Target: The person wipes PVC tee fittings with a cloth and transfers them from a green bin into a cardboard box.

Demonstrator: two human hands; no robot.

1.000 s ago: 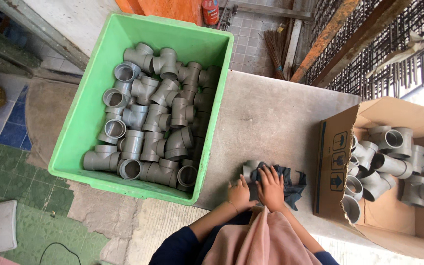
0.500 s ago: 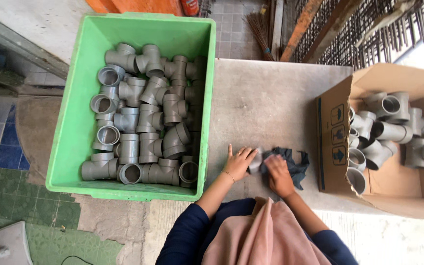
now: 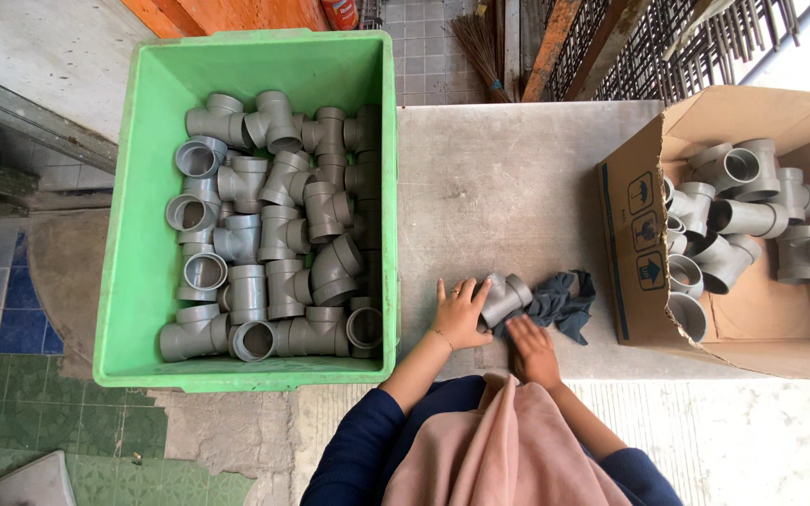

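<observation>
A grey plastic pipe tee fitting [image 3: 502, 297] lies on the grey concrete table [image 3: 508, 187] near its front edge. My left hand [image 3: 459, 314] grips that fitting from the left side. My right hand [image 3: 533, 349] rests just below it, fingers on the edge of a dark blue cloth [image 3: 560, 303] that lies crumpled to the right of the fitting.
A green plastic crate [image 3: 142, 281] with several grey pipe fittings stands on the left. An open cardboard box [image 3: 639, 244] holding more grey fittings lies on its side at the right. A broom [image 3: 489, 42] and metal grating are behind the table.
The view has shifted, so the crate and box sit further right in frame. My left hand has closed around the fitting, and my right hand has slid below it onto the cloth.
</observation>
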